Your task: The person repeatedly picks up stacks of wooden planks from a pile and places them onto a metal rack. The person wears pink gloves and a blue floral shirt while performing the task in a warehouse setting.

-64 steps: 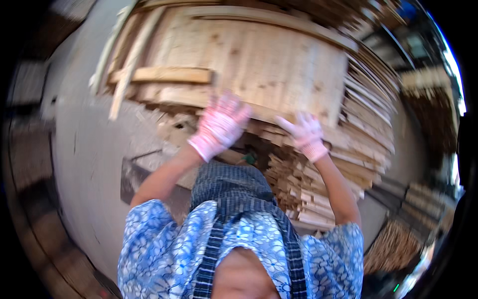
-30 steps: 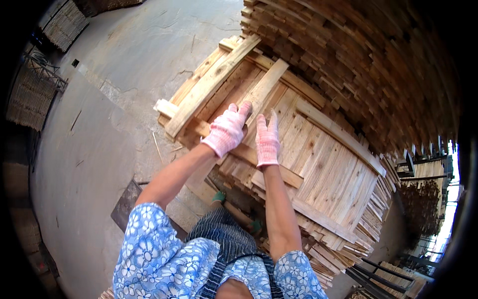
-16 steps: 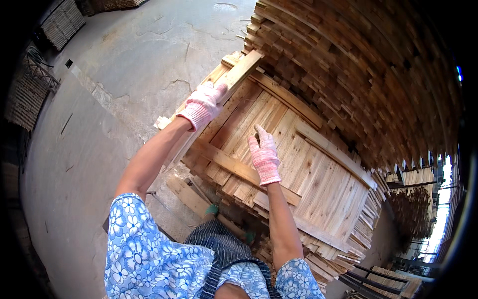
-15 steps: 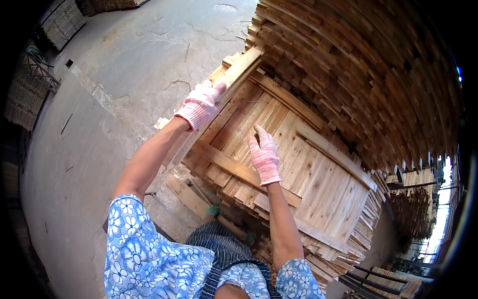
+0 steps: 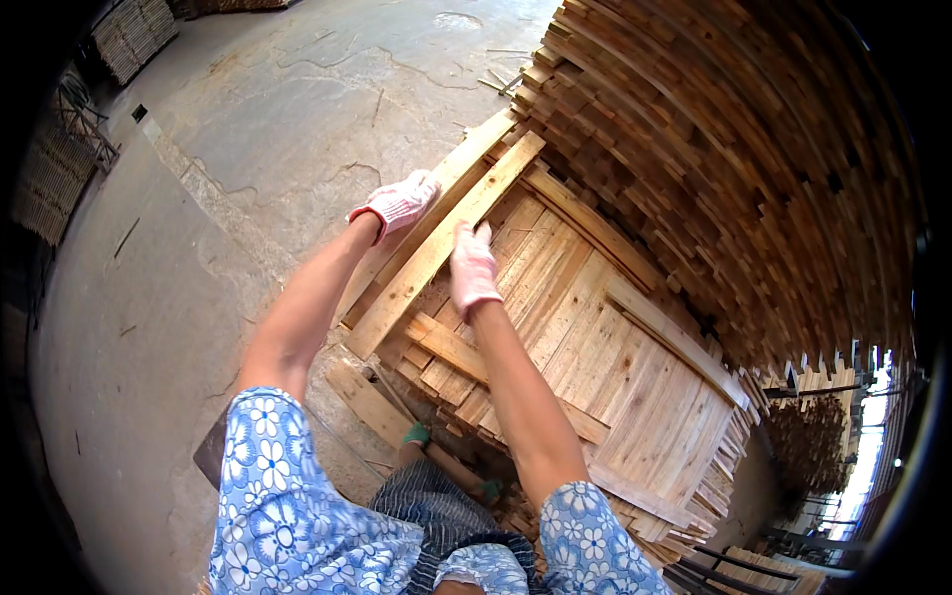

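Observation:
Both of my hands wear pale pink knitted gloves. My left hand is closed over the outer long wooden plank at the left edge of the wood pile. Beside it runs a second wooden plank, parallel and a little apart. My right hand grips this plank's right edge near its middle, thumb up; some fingers are hidden. Under and right of it lies a flat layer of boards, with a crosswise wooden strip lying on it near my right forearm.
A tall stack of wood strips rises along the far right side of the boards. Loose planks lie on the concrete floor by my feet. More stacked wood stands at the far left.
My right hand has moved left from above the boards onto the inner plank. The two planks, close together before, now lie apart. My left hand stays on the outer one.

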The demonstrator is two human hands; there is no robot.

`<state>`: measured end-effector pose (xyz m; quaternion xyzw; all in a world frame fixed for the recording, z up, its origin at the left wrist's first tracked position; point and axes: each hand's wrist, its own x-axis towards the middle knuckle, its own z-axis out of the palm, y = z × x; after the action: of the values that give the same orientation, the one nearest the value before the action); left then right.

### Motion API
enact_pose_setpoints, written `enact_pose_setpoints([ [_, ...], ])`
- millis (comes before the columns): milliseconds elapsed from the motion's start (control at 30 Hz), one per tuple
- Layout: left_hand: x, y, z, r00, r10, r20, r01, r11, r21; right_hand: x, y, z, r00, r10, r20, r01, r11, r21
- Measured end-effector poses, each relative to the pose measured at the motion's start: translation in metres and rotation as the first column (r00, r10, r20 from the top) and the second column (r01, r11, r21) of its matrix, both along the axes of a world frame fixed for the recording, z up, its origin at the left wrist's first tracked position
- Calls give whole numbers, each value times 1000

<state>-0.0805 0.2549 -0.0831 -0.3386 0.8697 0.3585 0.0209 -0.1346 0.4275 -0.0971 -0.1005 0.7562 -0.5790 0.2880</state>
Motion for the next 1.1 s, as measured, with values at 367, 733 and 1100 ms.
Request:
enact_pose_setpoints([
  [367,-22,-1,-45,944,68,-324,-29,992,124,-33,-31,-24,840,360,-406,-257,923,287],
  [733,19,376,26,736,-356,-576,579,771,264,72,546,57,526,-756,-389,770,618,-159],
  [1100,96,812,-101,-444,-874,-200,707,-478,521,306,883,-238,167,-980,-111,746,52,664],
])
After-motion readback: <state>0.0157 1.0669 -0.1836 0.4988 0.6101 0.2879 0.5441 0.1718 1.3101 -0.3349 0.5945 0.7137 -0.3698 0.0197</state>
